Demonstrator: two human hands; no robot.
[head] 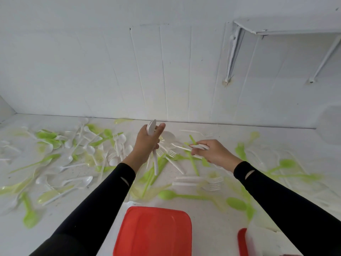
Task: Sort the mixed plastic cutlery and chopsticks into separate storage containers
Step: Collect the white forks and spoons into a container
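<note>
White and green plastic spoons and forks lie scattered over the white table (212,220). My left hand (145,145) grips a bundle of white spoons (154,163), bowls up above the fingers, handles hanging below the palm. My right hand (212,152) pinches a white fork (180,147) by its handle, tines pointing left, just above a green utensil (193,163). A heap of white spoons and forks (103,146) lies left of my left hand. Two white forks (201,182) lie side by side under my right wrist. No chopsticks can be made out.
A red container lid (153,233) sits at the near edge between my arms. A second red-lidded container (243,241) shows at the lower right. Green spoons (177,195) lie near the lid. A white panelled wall (166,71) rises behind the table.
</note>
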